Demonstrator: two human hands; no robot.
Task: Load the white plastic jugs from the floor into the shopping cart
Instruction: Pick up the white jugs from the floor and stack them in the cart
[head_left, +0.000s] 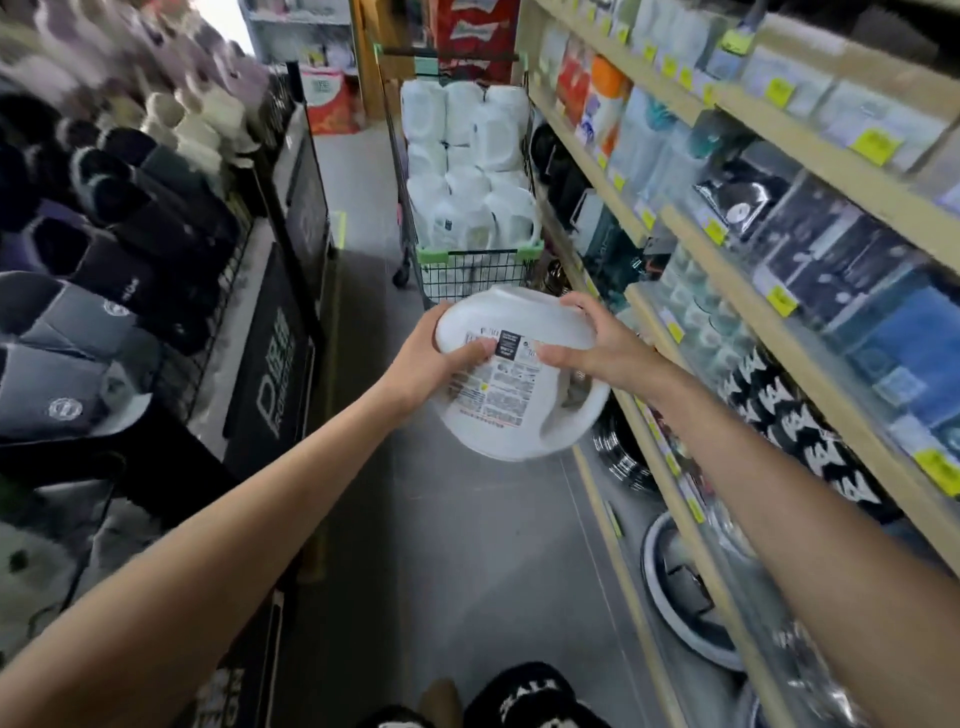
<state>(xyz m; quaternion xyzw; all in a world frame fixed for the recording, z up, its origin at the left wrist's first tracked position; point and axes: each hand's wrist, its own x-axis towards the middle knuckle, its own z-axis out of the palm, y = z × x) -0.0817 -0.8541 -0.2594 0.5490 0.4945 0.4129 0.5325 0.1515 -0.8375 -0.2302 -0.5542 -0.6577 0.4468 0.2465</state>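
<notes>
Midway down the aisle, just short of the near end wall of the shopping cart (470, 273), the person holds one white jug (519, 395) in the air with both hands. Left hand (436, 364) grasps the jug's left edge, thumb laid across the printed label. Right hand (597, 345) clasps the upper right edge, fingers curled over the far side, thumb on the label. Jug is tipped, label face toward the wearer, moulded handle at its lower right. Only the hands support it; floor (467, 561) is well below. Cart basket already carries stacked jugs (467, 156), packed from near end to far end, the far rows rising above the rim. Judgement: this is the carry-and-place step and the task is far along, as no further jugs show on the visible floor. Next move calls for lifting the jug over the near rim and seating it on top of the stack. Free room looks scarce, so it needs a flat, settled lie or it may slide off. Shelving (753, 332) crowds the cart's right side.
</notes>
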